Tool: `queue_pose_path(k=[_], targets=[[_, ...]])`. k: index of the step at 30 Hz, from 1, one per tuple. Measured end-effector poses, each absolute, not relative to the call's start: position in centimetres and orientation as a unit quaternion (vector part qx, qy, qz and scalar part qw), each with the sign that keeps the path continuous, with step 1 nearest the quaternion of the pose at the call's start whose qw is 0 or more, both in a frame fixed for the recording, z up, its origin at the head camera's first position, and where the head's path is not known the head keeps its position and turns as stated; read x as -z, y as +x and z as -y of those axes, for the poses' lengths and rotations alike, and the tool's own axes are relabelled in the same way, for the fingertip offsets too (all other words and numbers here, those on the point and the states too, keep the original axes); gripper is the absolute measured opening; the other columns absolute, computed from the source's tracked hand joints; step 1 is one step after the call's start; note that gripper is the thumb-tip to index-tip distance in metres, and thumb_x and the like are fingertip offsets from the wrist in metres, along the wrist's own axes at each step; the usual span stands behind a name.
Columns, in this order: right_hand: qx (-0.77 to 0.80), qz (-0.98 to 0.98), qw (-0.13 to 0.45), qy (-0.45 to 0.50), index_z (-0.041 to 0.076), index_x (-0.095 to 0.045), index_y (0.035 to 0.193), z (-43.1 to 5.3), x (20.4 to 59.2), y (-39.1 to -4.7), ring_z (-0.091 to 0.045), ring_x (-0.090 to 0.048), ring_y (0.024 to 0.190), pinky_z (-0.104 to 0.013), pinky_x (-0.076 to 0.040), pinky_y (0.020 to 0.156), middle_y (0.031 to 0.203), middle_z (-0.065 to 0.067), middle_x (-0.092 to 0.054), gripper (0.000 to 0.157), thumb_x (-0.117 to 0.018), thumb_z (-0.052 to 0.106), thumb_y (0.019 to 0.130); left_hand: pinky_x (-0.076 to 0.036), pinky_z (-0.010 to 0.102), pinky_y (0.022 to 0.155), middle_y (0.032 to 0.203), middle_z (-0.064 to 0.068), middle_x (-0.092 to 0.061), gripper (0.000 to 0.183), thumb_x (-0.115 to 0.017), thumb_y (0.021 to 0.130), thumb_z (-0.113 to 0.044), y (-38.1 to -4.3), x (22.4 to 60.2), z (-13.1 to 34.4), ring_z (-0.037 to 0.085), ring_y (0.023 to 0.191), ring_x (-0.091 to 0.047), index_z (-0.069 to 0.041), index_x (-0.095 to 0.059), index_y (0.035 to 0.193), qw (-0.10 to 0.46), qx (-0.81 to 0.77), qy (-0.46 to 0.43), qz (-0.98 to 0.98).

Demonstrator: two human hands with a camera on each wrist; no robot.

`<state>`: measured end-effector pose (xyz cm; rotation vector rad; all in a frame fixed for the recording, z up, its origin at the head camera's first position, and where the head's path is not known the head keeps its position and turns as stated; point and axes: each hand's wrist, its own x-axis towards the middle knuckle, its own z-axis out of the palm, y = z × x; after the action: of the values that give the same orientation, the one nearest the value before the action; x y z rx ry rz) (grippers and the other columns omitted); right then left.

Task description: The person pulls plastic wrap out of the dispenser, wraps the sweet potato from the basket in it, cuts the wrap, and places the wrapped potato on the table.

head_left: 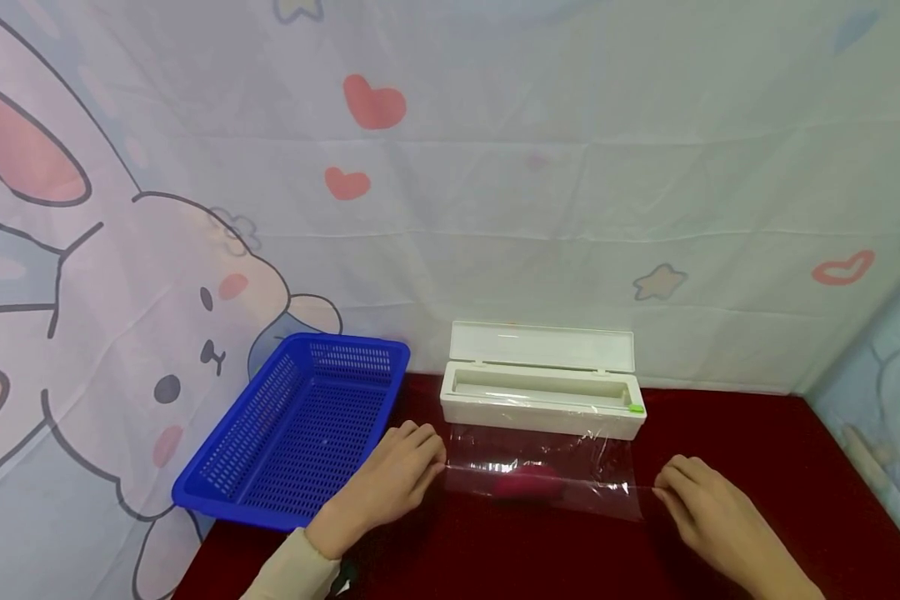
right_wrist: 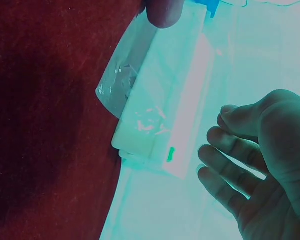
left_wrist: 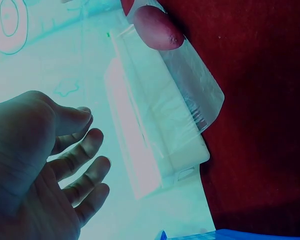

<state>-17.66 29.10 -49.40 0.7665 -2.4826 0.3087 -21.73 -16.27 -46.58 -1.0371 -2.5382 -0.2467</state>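
Clear cling film (head_left: pixel 600 462) runs out over the front of a white dispenser box (head_left: pixel 540 414), whose lid (head_left: pixel 540 346) is raised. A fine taut line crosses the film between the hands. At its left end my left hand (head_left: pixel 390 479) pinches the film; at the right end my right hand (head_left: pixel 720 521) does the same. In both wrist views each thumb meets the index finger while the other fingers curl loosely. A smooth reddish oblong item (left_wrist: pixel 157 29) with a blunt tip overlaps the film, in front of the box.
To the left stands a blue perforated basket (head_left: pixel 296 500), close to my left forearm. A green slider (head_left: pixel 636 408) sits at the box's right end. Dark red cloth (head_left: pixel 720 425) covers the table. Behind it hangs a printed curtain (head_left: pixel 495 208) with hearts and a rabbit.
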Motion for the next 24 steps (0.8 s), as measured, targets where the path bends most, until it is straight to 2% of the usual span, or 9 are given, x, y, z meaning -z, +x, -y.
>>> queue_pose_path(k=[4, 10, 16, 24], targets=[[-0.124, 0.904, 0.276, 0.301, 0.018, -0.069, 0.088, -29.2, 49.5, -18.1, -0.003, -0.050, 0.080, -0.020, -0.048, 0.069, 0.088, 0.013, -0.058, 0.028, -0.089, 0.002, 0.075, -0.042, 0.031, 0.077, 0.093, -0.008, -0.059, 0.012, -0.071, 0.102, -0.018, -22.0, 46.6, 16.2, 0.016, 0.089, -0.052, -0.021, -0.062, 0.094, 0.191, 0.082, -0.361, 0.909], [-0.135, 0.892, 0.288, 0.320, 0.016, -0.069, 0.088, -29.3, 49.7, -18.8, -0.005, -0.052, 0.081, -0.015, -0.043, 0.074, 0.089, 0.012, -0.059, 0.017, -0.080, 0.004, 0.085, -0.043, 0.032, 0.078, 0.093, -0.007, -0.058, 0.013, -0.072, 0.101, -0.017, -22.3, 46.5, 16.1, 0.016, 0.089, -0.051, -0.020, -0.061, 0.094, 0.198, 0.073, -0.356, 0.910], [-0.127, 0.893, 0.292, 0.317, 0.015, -0.069, 0.089, -29.2, 49.6, -19.5, -0.008, -0.053, 0.081, -0.019, -0.044, 0.074, 0.089, 0.010, -0.058, 0.022, -0.082, 0.001, 0.078, -0.041, 0.030, 0.075, 0.092, -0.006, -0.058, 0.016, -0.074, 0.099, -0.017, -22.6, 46.5, 15.9, 0.015, 0.087, -0.050, -0.019, -0.060, 0.092, 0.214, 0.065, -0.357, 0.907], [-0.131, 0.888, 0.306, 0.318, 0.014, -0.069, 0.086, -28.7, 49.5, -20.4, -0.009, -0.055, 0.077, -0.029, -0.051, 0.065, 0.087, 0.009, -0.060, 0.027, -0.087, -0.002, 0.074, -0.045, 0.033, 0.077, 0.092, -0.005, -0.058, 0.014, -0.072, 0.101, -0.017, -23.3, 47.0, 15.6, 0.017, 0.088, -0.052, -0.018, -0.061, 0.093, 0.217, 0.056, -0.343, 0.912]])
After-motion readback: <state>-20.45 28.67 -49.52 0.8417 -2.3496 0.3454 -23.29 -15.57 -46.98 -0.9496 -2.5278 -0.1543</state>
